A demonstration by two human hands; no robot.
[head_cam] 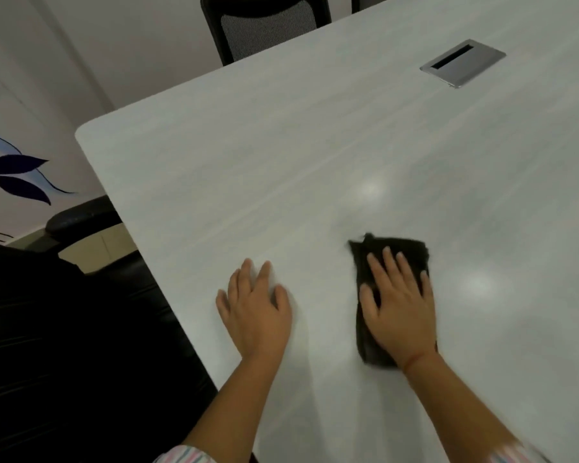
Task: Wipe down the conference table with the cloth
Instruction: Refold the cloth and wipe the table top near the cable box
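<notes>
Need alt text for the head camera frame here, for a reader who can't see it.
A person's right hand presses a dark cloth flat onto a pale conference table, while the left hand rests open on the tabletop beside it. A metal cable hatch is set into the far surface, and black chairs stand along the table's edges.

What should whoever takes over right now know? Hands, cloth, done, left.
Left hand: flat on the bare table near its left edge, fingers straight, holding nothing.
Right hand: flat on the dark cloth, fingers spread, pressing it to the tabletop.
Cloth: folded, near side of the table, right of the left hand.
Done: cannot tell; the surface shows no wipe marks.
Left: probably the far stretch, towards the metal cable hatch and the mesh-back chair.
</notes>
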